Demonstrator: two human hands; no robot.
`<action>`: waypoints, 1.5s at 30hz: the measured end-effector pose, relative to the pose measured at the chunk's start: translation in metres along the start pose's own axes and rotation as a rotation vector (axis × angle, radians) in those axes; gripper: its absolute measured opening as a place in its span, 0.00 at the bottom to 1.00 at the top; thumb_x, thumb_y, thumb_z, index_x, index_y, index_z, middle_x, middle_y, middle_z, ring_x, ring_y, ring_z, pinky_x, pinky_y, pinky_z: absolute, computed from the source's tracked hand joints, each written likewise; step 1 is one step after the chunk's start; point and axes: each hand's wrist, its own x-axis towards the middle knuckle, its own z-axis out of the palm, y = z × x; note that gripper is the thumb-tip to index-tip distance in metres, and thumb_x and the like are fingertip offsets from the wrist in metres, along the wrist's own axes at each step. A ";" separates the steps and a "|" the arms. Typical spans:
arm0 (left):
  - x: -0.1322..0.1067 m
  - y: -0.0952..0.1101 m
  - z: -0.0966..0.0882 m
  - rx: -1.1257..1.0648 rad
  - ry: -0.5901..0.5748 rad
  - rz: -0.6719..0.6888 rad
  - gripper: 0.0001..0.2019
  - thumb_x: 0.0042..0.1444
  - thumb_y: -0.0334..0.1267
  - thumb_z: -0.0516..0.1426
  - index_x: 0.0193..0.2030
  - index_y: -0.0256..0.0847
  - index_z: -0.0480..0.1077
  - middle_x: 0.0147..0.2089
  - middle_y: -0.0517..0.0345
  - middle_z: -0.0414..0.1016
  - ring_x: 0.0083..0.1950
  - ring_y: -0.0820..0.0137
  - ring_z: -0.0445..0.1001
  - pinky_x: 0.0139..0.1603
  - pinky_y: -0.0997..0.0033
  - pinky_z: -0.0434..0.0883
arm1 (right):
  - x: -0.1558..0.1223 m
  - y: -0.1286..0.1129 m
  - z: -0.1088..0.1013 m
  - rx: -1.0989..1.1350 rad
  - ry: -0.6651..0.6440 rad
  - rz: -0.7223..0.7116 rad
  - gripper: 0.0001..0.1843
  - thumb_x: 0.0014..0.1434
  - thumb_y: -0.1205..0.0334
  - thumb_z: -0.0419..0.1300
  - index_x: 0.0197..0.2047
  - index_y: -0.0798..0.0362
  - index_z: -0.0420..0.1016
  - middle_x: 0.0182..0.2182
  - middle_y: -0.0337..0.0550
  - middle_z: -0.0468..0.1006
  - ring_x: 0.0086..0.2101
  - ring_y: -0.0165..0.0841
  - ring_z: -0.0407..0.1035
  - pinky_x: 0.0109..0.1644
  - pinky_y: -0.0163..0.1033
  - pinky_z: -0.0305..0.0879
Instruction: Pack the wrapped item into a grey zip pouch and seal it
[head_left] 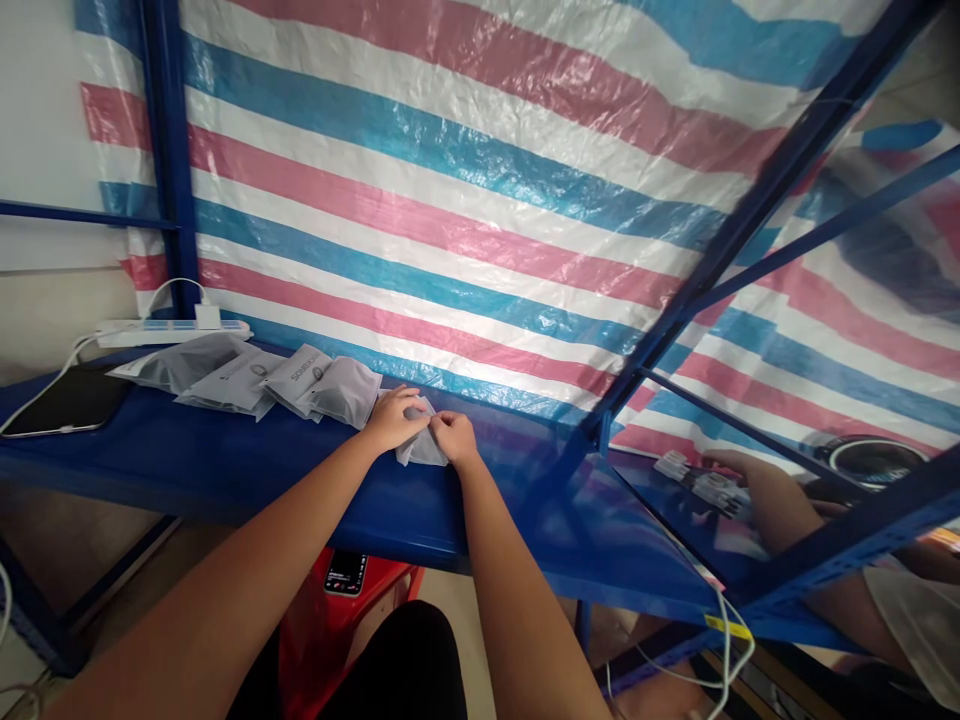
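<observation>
On the blue shelf top, both my hands meet over a small whitish plastic bag (424, 450). The fingers of my left hand (396, 418) curl over the bag's upper left part and pinch it. My right hand (454, 437) grips the bag's upper right edge between thumb and fingers. What the bag contains cannot be made out. Just left of my left hand lies a filled frosted pouch (346, 390), followed by more grey pouches (298, 378) with dark print in a row.
A power strip (176, 332) with a plugged-in charger and a dark tablet (64, 400) are at the far left. Below, a phone (346, 572) rests on a red stool (300, 630). Right of a slanting blue post (675, 310), another person's arm (780, 505) reaches toward small white packets.
</observation>
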 end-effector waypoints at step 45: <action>0.000 -0.005 -0.006 -0.341 -0.057 -0.246 0.18 0.53 0.40 0.62 0.52 0.47 0.75 0.60 0.55 0.75 0.63 0.57 0.70 0.68 0.57 0.63 | 0.014 0.015 0.002 0.295 0.150 0.266 0.18 0.57 0.54 0.56 0.40 0.57 0.82 0.36 0.47 0.84 0.38 0.39 0.76 0.36 0.34 0.67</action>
